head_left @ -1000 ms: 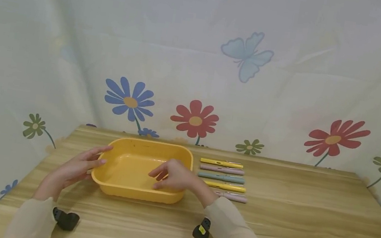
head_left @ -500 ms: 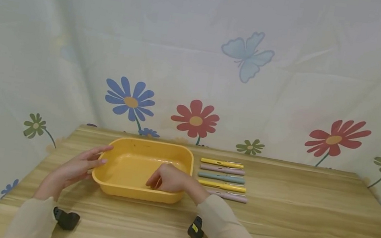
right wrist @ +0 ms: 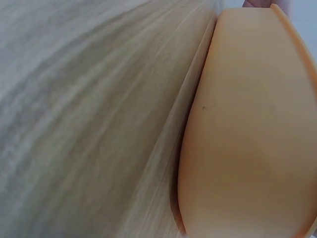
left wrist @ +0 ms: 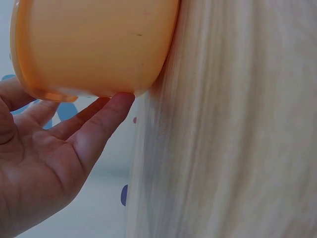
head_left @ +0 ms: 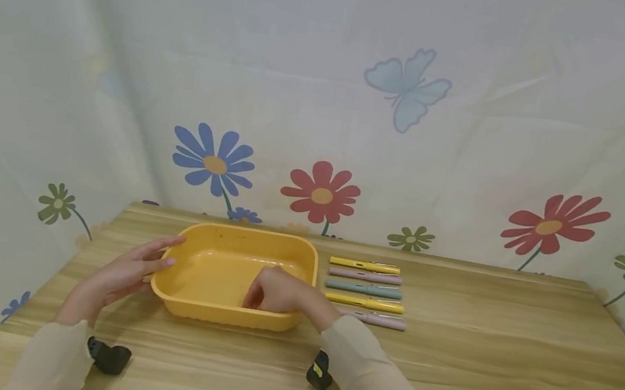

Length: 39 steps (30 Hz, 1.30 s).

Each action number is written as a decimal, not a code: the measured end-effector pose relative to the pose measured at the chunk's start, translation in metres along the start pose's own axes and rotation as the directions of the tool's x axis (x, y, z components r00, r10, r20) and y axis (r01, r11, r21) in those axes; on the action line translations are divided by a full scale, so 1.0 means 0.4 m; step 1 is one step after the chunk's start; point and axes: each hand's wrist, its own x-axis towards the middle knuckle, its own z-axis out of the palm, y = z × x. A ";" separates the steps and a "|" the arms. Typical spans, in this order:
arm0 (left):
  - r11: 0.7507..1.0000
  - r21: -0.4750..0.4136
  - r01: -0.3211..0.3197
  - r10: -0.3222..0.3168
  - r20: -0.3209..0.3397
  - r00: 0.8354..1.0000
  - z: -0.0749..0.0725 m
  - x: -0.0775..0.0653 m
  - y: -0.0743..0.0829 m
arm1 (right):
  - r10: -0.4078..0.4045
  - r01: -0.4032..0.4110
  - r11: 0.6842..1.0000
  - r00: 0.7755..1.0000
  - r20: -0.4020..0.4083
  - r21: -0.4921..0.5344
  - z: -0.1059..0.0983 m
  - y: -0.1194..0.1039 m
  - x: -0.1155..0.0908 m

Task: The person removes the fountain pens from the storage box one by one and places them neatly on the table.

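Note:
A yellow plastic basin (head_left: 211, 315) stands on the table. My left hand (head_left: 127, 272) holds its left end, two fingertips over the rim; in the left wrist view, fingers (left wrist: 106, 119) touch the outer wall. My right hand (head_left: 277, 291) reaches into the basin's right part, fingers curled down toward its floor. The near wall hides those fingertips, and I cannot tell whether they hold anything. Right of the basin lie several clip pens in a row: a yellow pen (head_left: 359, 265), a mauve pen (head_left: 364, 275), a teal pen (head_left: 362, 288), another yellow pen (head_left: 363, 303) and a pale lilac pen (head_left: 384, 322).
The wood-grain table (head_left: 505, 362) stretches right of the pens and in front of the basin. A flower-printed cloth (head_left: 280, 84) hangs behind the table and along its sides. The wrists carry small black cameras, one left (head_left: 112, 359) and one right (head_left: 319, 372).
My right hand has lowered inside the basin, and its spread fingers have curled in together. The right forearm has shifted slightly left. The left hand, basin and pens stay in place.

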 end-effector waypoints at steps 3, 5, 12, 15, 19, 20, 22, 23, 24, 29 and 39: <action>1.000 0.004 0.004 -0.004 0.004 1.000 0.001 0.005 0.000 | 0.027 -0.027 1.000 0.999 -0.036 0.013 -0.005 0.002 -0.002; 1.000 0.006 0.004 -0.004 0.006 1.000 0.002 0.009 0.000 | 0.055 -0.054 0.998 0.997 -0.057 0.028 -0.007 0.004 -0.002; 1.000 0.010 0.003 -0.003 0.007 1.000 0.006 0.013 0.004 | 0.061 -0.064 0.997 0.994 -0.086 -0.036 -0.007 0.008 0.003; 1.000 0.009 -0.001 0.001 0.008 1.000 0.006 0.014 0.005 | 0.021 -0.032 0.992 0.996 -0.091 -0.119 -0.008 0.005 0.005; 1.000 0.008 -0.004 0.004 0.001 1.000 0.004 0.014 0.005 | 0.005 -0.026 0.979 0.994 -0.105 -0.201 -0.010 0.003 0.003; 1.000 0.007 -0.005 0.005 0.000 1.000 0.004 0.013 0.005 | 0.006 -0.029 0.976 0.994 -0.107 -0.216 -0.011 0.002 0.001; 1.000 0.001 -0.008 0.008 0.002 1.000 0.004 0.011 0.005 | 0.019 -0.043 0.976 0.993 -0.113 -0.215 -0.014 0.000 -0.004; 1.000 0.002 -0.009 0.009 0.002 1.000 0.003 0.009 0.004 | 0.023 -0.048 0.975 0.993 -0.117 -0.216 -0.017 -0.001 -0.008; 1.000 0.003 -0.009 0.009 0.003 1.000 0.003 0.008 0.004 | 0.026 -0.051 0.976 0.992 -0.123 -0.211 -0.020 -0.001 -0.012; 1.000 0.018 -0.009 0.009 0.000 1.000 0.003 0.005 0.004 | -0.013 -0.019 0.982 0.986 -0.166 -0.188 -0.041 0.002 -0.033; 1.000 0.005 -0.002 0.002 0.003 1.000 0.003 0.004 -0.004 | -0.041 0.020 0.995 0.979 -0.201 -0.102 -0.081 -0.013 -0.082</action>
